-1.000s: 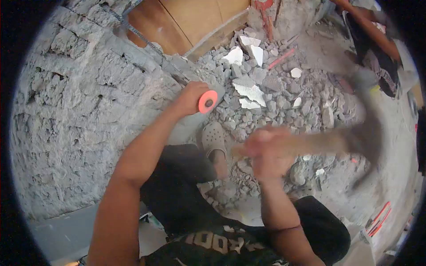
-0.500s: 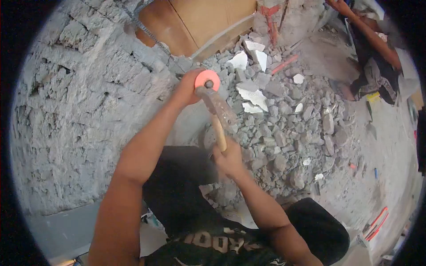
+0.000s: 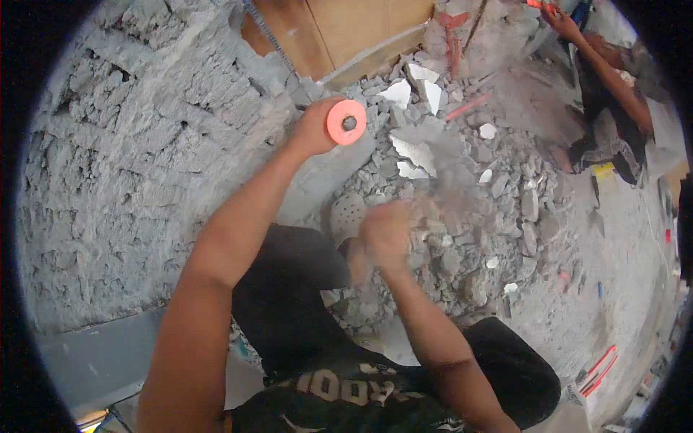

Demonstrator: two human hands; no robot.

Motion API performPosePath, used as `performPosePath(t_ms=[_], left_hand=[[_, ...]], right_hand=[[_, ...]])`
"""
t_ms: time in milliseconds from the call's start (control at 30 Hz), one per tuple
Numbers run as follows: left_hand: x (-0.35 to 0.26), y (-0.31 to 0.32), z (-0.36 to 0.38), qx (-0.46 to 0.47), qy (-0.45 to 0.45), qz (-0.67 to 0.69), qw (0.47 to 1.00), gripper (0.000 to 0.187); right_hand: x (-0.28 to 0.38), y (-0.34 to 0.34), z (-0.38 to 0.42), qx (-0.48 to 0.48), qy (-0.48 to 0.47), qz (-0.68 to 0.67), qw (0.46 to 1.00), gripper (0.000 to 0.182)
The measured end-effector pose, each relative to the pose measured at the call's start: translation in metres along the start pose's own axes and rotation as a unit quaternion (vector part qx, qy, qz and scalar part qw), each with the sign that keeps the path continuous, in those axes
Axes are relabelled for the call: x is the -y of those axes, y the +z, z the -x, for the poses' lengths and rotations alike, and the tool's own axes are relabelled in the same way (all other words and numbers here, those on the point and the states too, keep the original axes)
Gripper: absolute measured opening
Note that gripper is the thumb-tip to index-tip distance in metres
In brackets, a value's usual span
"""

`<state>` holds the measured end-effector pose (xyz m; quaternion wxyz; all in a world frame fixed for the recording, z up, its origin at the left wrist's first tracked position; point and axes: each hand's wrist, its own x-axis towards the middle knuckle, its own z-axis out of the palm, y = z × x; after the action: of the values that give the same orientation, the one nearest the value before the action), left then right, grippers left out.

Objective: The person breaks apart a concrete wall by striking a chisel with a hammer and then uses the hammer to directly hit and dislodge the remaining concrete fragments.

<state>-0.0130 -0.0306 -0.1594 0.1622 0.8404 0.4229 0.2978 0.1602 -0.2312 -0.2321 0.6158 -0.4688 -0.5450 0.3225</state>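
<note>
**Chisel held to a rough grey wall, hammer hand blurred**

The left hand (image 3: pixel 312 128) has its fingers wrapped tight around a chisel, and only the chisel's round orange guard (image 3: pixel 346 122) shows clearly, facing the camera with a dark centre. The chisel points into the broken edge of a rough grey block wall (image 3: pixel 130 159), near a gap where a wooden panel (image 3: pixel 339 29) shows behind.

The right hand (image 3: pixel 386 234) is lower, near the middle of the view, and heavily blurred. Its fingers appear curled around a hammer (image 3: pixel 440 184), which is a grey smear rising up and to the right, apart from the orange guard.

Beneath both hands is a heap of grey rubble (image 3: pixel 469 216) with some white fragments. A grey perforated clog (image 3: pixel 349 216) sits at the rubble's edge. At the upper right, another person (image 3: pixel 610 94) reaches an arm upward.
</note>
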Motion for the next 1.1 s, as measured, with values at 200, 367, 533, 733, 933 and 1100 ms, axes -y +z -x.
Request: performPosePath(t_ms=[200,367,533,733,933,1100], left_hand=[[-0.001,-0.002,0.006,0.058,-0.017,-0.001,0.998,0.044],[0.0,0.01,0.007,0.141,0.022,-0.011,0.99,0.039],[0.0,0.032,0.037,0.187,0.117,-0.165,0.961,0.02],[-0.003,0.027,0.029,0.23,0.155,-0.136,0.951,0.022],[-0.05,0.011,0.01,0.15,0.091,-0.065,0.982,0.028],[-0.038,-0.002,-0.03,0.05,0.006,-0.027,0.998,0.027]], right_hand=[[-0.001,0.001,0.009,0.05,0.167,0.033,0.984,0.019],[0.019,-0.026,-0.009,0.017,0.179,0.008,0.984,0.017],[0.04,-0.041,-0.022,-0.013,0.18,0.002,0.983,0.02],[0.022,-0.039,-0.015,-0.057,0.161,0.0,0.985,0.015],[0.01,-0.051,-0.007,-0.02,0.197,0.022,0.98,0.016],[0.005,-0.046,-0.019,-0.05,0.205,0.004,0.977,0.019]])
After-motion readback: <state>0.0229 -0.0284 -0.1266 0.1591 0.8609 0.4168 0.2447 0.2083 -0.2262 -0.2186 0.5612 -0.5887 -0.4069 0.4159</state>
